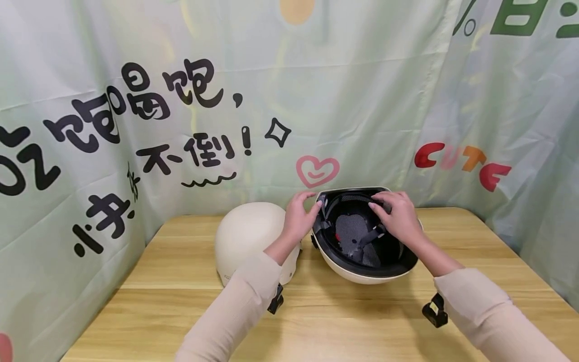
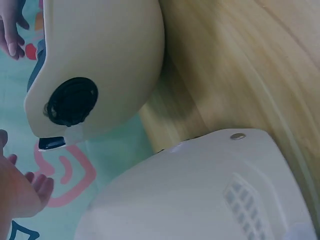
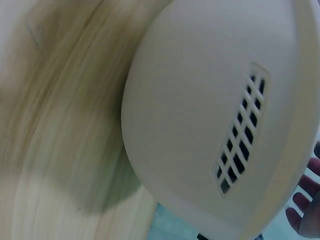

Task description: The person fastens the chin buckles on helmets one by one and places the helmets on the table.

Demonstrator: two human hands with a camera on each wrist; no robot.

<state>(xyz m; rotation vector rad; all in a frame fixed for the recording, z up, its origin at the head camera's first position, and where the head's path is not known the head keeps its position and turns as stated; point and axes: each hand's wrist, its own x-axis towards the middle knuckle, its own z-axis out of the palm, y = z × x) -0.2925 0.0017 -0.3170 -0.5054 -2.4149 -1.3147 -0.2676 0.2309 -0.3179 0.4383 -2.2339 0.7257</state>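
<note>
An off-white helmet (image 1: 344, 271) lies upside down on the wooden table, its black padded inside (image 1: 355, 229) facing up. My left hand (image 1: 300, 216) is by its left rim, thumb and fingers spread. Over the right part of the opening hangs my right hand (image 1: 399, 216), fingers loosely bent. In the left wrist view, a gap separates my left hand (image 2: 22, 195) from the helmet's side with its round black fitting (image 2: 73, 101). Relaxed fingers of my right hand (image 3: 307, 200) show beyond the vented shell (image 3: 200, 110) in the right wrist view.
A second off-white helmet (image 1: 249, 241) stands dome up at the left, partly behind my left forearm. A printed cloth (image 1: 362, 100) hangs behind the table (image 1: 181, 301). Small black devices (image 1: 435, 311) sit below both cuffs.
</note>
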